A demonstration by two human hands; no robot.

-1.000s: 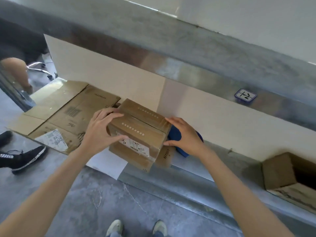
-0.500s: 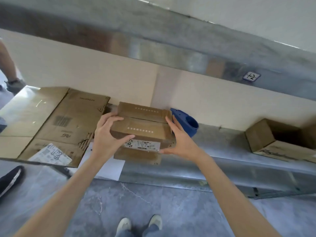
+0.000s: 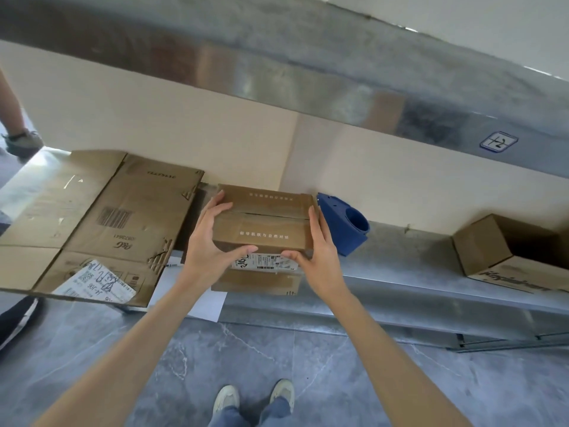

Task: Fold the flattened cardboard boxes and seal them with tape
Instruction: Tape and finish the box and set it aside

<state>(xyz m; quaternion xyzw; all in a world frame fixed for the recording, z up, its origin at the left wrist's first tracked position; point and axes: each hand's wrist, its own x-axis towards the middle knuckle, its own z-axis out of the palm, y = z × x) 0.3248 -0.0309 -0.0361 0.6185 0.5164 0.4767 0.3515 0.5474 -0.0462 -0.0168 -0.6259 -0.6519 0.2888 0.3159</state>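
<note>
A person's left hand (image 3: 204,241) and right hand (image 3: 317,257) grip a small cardboard box (image 3: 264,224) from either side, its top flaps folded shut, at the front edge of a metal shelf (image 3: 400,266). A flattened carton (image 3: 123,229) with a printed label lies just to the left, and a blue plastic piece (image 3: 341,223) sits just to the right. An open box (image 3: 492,248) lies on its side at the far right of the shelf.

Left hand (image 3: 206,251) and right hand (image 3: 317,257), bare forearms behind the fingers, blue denim trouser legs (image 3: 243,418), pale off-white sneakers (image 3: 226,399) with rounded toes, well below the fingers
</note>
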